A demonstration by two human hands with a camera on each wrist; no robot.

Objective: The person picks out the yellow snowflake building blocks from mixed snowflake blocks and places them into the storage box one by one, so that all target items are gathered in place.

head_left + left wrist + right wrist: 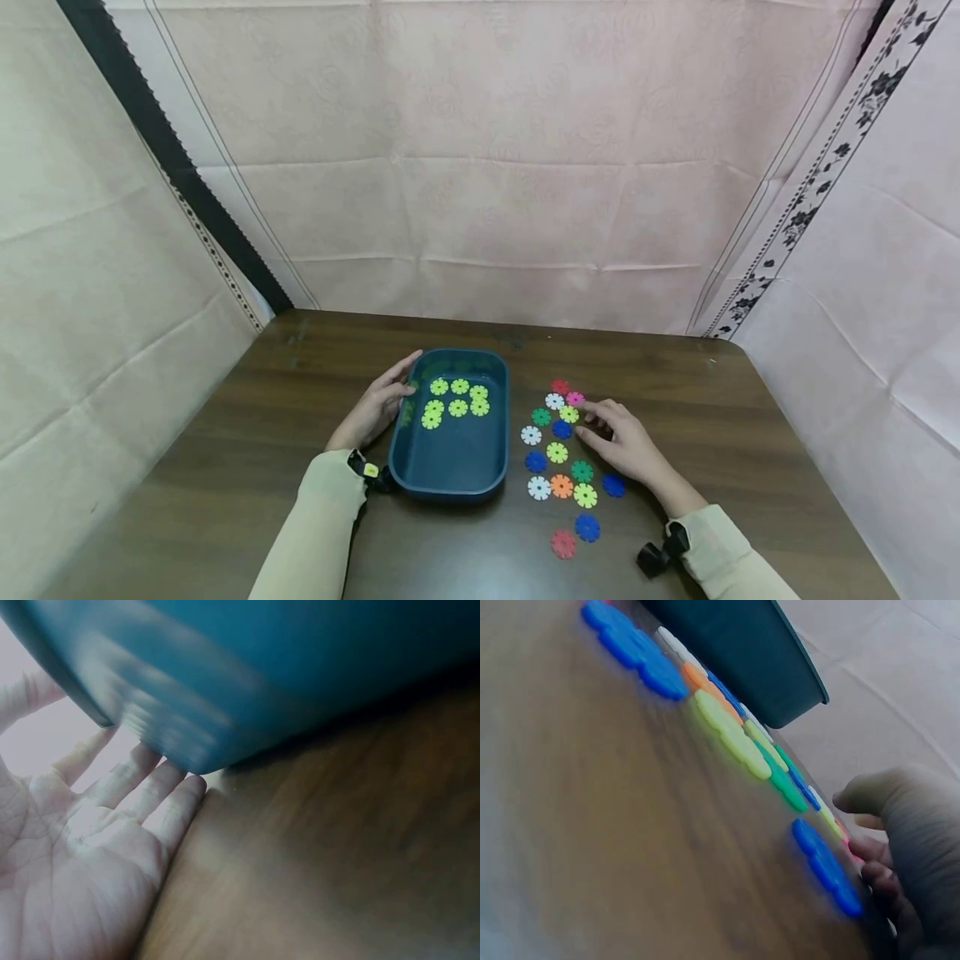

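Note:
A dark teal plastic tray (450, 479) stands on the table, several yellow-green flower-shaped discs (458, 407) lying flat in it. At its left side my left hand (375, 406) rests against the wall, thumb by the rim. In the left wrist view, fairly straight fingers (150, 787) touch the tray's outside (247, 682). My right hand (618, 433) hovers low over loose flower-shaped discs, thumb and fingertips apart. Nearest to those fingertips are a pink disc (575, 398) and a yellow-green disc (569, 414); whether they touch either is unclear. A blue disc (826, 866) lies beside that hand.
Right of the tray, more loose discs spread in a rough column: white (538, 488), orange (561, 486), green (582, 471), blue (588, 527) and red (563, 544). Pale cloth walls (487, 208) enclose the wooden table (247, 492) at the back and both sides.

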